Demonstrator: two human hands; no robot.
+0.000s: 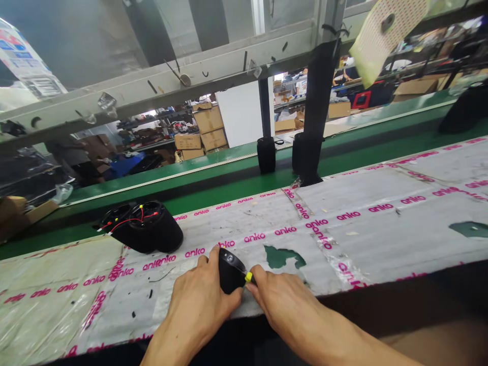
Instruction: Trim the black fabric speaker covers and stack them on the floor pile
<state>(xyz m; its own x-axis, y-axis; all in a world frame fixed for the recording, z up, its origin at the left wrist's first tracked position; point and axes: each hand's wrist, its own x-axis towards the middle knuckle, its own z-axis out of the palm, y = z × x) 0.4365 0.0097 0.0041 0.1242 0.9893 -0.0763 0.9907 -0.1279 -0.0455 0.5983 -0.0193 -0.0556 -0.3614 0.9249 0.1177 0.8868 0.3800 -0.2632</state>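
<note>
Near the table's front edge, my left hand [202, 292] is wrapped round a black rounded part [229, 272], perhaps a speaker housing, with a dark glossy end. My right hand [285, 300] is closed on a small tool with a yellow-and-black handle [249, 277], which looks like a screwdriver. Its thin shaft points at the rim of the part's glossy end; whether the tip touches is too small to tell. Left of my hands, two black cylindrical housings [163, 229] lie side by side, tilted, with red wires and yellow connectors at their open ends.
White sheeting with pink lettering [263, 254] covers the worktable and is torn in places. Behind it runs a green conveyor belt [213, 183] carrying black cylinders [266, 155]. A dark post [318, 112] and an overhead beam [213, 66] stand ahead. Cardboard boxes [208, 124] are stacked beyond.
</note>
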